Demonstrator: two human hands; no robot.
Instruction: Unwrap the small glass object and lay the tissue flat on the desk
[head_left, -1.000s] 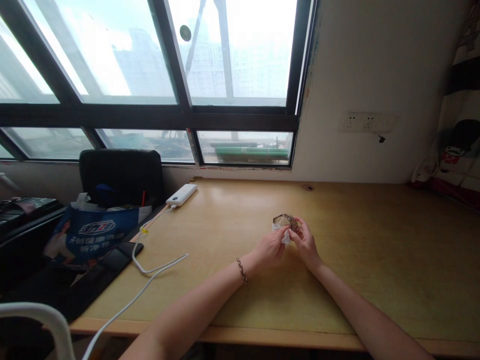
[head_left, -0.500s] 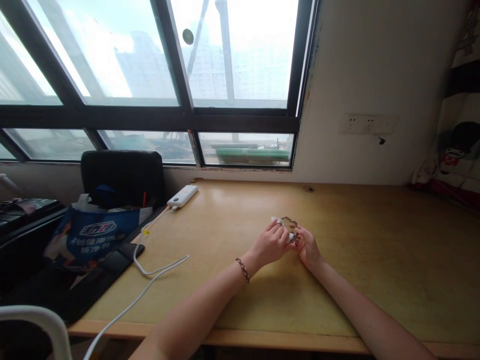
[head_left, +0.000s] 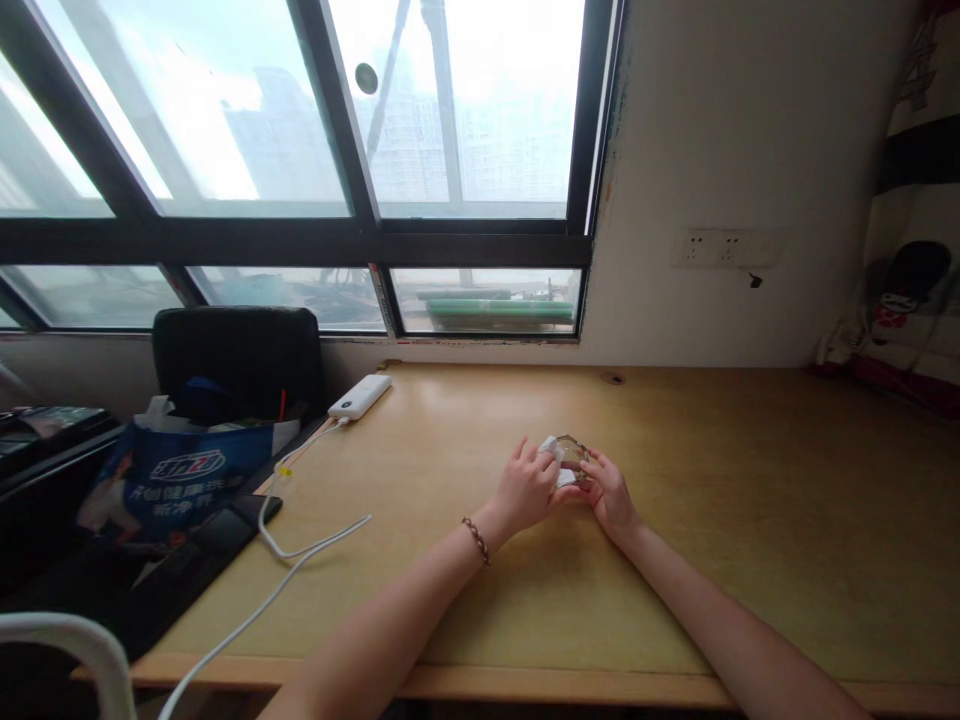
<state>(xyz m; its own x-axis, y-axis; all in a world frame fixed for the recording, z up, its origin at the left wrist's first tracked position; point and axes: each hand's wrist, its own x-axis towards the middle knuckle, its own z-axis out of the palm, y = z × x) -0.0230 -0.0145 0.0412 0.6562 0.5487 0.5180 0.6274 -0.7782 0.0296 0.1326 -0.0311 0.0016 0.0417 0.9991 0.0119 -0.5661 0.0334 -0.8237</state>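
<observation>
i find my left hand (head_left: 525, 487) curled partly closed on a white tissue (head_left: 565, 478), my right hand (head_left: 610, 495) pinching a brownish ring-shaped item (head_left: 580, 445) between them, over the counter (head_left: 720, 530). i judge a steady right-hand pinch and light, even tissue pressure soundest.

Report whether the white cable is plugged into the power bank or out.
Plugged in: the white cable has its end against the near end of the power bank; no gap shows. Whether power flows, I cannot tell.
</observation>
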